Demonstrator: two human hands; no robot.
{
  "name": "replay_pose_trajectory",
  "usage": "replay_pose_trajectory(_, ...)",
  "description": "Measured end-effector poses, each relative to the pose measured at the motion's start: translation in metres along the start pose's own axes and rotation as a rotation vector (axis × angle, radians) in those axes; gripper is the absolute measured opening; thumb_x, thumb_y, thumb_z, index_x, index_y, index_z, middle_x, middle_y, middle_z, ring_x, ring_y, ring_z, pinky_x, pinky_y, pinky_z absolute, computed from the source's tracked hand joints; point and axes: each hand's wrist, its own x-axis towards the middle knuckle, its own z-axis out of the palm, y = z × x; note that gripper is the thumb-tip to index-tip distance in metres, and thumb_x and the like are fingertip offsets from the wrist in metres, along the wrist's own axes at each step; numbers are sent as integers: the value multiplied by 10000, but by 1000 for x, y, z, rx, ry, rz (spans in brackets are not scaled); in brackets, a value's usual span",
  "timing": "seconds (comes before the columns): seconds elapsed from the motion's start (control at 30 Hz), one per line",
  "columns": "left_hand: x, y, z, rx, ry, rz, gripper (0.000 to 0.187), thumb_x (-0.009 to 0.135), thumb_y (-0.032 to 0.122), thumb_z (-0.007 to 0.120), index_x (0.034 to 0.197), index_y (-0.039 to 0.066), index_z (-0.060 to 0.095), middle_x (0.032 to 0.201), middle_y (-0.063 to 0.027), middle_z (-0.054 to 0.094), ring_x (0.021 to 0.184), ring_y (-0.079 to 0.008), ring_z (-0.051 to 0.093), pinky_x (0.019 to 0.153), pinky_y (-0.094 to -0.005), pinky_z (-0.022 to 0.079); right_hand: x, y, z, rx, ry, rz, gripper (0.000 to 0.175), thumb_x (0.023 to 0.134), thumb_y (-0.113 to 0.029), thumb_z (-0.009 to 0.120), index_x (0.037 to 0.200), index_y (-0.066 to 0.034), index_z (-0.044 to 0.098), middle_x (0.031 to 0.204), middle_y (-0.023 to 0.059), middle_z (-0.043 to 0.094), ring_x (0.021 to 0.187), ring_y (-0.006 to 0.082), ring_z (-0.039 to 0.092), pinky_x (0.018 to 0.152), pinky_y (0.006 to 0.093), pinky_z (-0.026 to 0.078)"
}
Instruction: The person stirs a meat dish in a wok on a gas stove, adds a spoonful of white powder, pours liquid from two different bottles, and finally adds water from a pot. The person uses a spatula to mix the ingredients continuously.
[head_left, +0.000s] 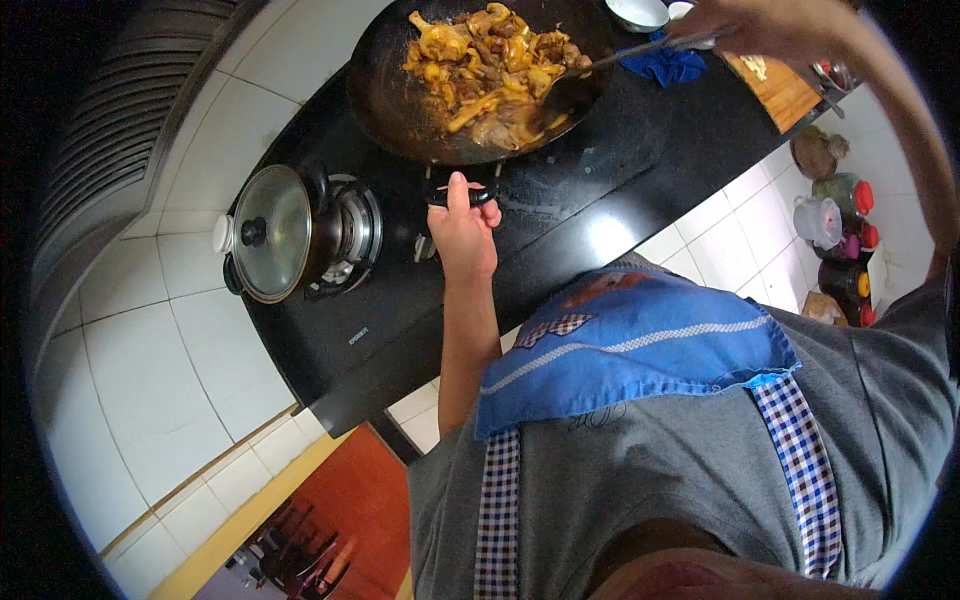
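A dark wok (390, 112) at the top of the view holds browned, sauce-coated meat pieces (502, 60), drumsticks among them. My left hand (465, 232) grips the wok's black loop handle (487, 196), thumb laid over the top. Up at the right, my right hand (765, 30) is closed around the end of a long metal spatula (637, 51). The spatula's head reaches into the right side of the wok, against the food; it is blurred and partly hidden.
A lidded pot (274, 232) stands on the left burner (358, 232) of the black cooktop. A blue cloth (667, 64), a white bowl (637, 11) and a wooden cutting board (780, 94) with chopped pieces lie to the right. Several lidded jars (847, 196) stand by the wall. A range hood (127, 112) overhangs the left.
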Motion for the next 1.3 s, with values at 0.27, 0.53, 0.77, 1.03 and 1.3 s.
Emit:
replay_pose_trajectory(0.27,1,3,2,6,-13,-5,216,945,189,501,797,32,491,614,-45,481,465,-124,457,416,-255,345,83,-55,48,112,214,169,567,842,16,478,1385,-99,366,730,198,616,678,325,647,607,417,531)
replay_pose_trajectory(0.53,5,1,-2,-4,-21,4,267,928,231,551,824,-14,535,644,-66,476,544,-173,469,485,-298,354,124,-53,39,282,232,151,521,842,-39,483,1348,-138,407,834,185,649,799,336,660,642,438,544)
replay_pose_trajectory(0.77,4,6,-2,17,-15,-8,279,930,235,545,821,-22,530,646,-68,467,546,-176,464,489,-301,352,96,-56,74,-30,69,20,566,869,-65,450,1410,-100,288,777,181,635,722,313,666,569,423,536)
replay_pose_trajectory(1.03,6,5,1,20,31,-1,244,945,204,507,792,16,483,610,-49,475,467,-134,460,423,-259,357,77,-4,62,135,309,69,533,882,-71,465,1399,-137,351,758,194,602,618,319,612,552,427,496)
replay_pose_trajectory(1.3,8,6,1,-5,19,6,245,944,205,508,789,17,486,609,-50,475,465,-135,453,425,-268,347,174,-34,87,548,219,336,400,829,-41,534,1227,-16,507,974,246,630,928,373,622,781,430,511)
